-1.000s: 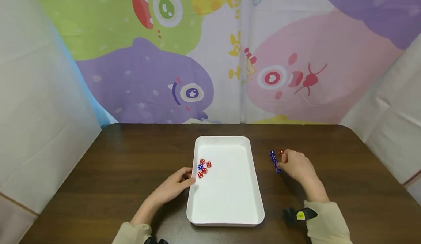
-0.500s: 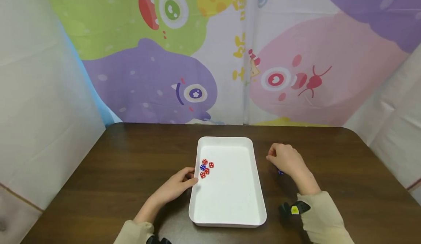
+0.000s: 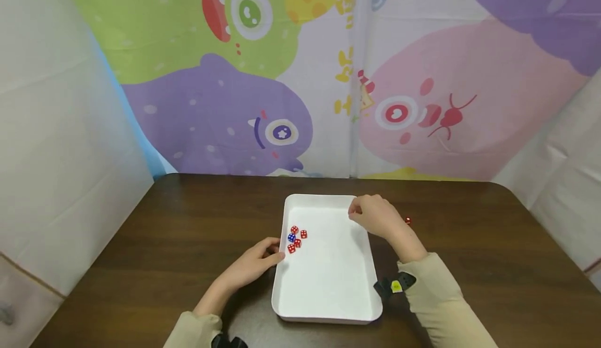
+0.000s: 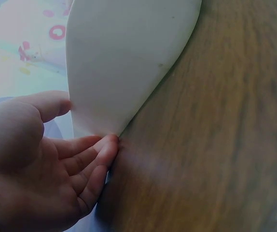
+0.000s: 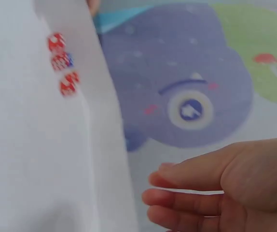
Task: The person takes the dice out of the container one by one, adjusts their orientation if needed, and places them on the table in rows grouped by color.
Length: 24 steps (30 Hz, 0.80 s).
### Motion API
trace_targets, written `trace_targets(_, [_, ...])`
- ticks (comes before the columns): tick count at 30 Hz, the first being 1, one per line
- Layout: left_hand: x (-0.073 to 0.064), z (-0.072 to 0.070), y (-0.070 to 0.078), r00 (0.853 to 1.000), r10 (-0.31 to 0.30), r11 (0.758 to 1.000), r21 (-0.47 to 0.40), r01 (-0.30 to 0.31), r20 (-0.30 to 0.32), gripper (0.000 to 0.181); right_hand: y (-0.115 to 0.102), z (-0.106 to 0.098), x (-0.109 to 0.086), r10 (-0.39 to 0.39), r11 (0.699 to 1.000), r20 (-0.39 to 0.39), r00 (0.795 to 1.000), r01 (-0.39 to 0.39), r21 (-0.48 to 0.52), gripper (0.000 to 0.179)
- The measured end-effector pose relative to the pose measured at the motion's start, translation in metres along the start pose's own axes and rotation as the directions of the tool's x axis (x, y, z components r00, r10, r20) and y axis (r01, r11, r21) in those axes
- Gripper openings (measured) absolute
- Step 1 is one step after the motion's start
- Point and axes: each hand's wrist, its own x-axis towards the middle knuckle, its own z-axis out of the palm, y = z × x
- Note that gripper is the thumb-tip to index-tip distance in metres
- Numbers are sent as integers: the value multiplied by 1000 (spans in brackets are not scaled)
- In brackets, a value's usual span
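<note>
My left hand [image 3: 255, 261] holds the left wall of a white tray [image 3: 328, 285]. In the left wrist view its thumb lies on the rim and its fingertips touch the outer wall. My right hand [image 3: 375, 216] is raised at the tray's far right corner, thumb and fingertips close together. No die shows between them in the right wrist view, so whether they pinch one cannot be told. Inside the tray, along its left side, lie a blue die [image 3: 291, 238] and several red dice [image 3: 303, 234].
A red die [image 3: 407, 221] lies on the dark wooden table [image 3: 211, 207], just beyond my right forearm. That forearm covers the place where the blue dice lay. A cartoon-printed curtain [image 3: 211, 113] hangs behind the table.
My right hand has moved left from the row of blue dice to the tray's far right corner. The left hand keeps its place on the tray. The view has shifted slightly.
</note>
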Motion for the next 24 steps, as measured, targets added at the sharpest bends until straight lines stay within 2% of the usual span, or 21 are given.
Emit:
trace_targets(5, [2, 1, 1, 1000, 4, 1000, -6, -4, 10, 38, -18, 20, 11, -12, 1000, 16, 1000, 12, 20, 10])
trace_targets(12, [3, 0, -1, 1000, 1, 1000, -3, -1, 3, 41, -39, 39, 23, -26, 1000, 28, 999, 26, -5, 11])
trace_targets(24, [0, -1, -2, 1000, 9, 1000, -22, -8, 14, 40, -55, 72, 32, -91, 995, 59, 994, 92, -22, 19])
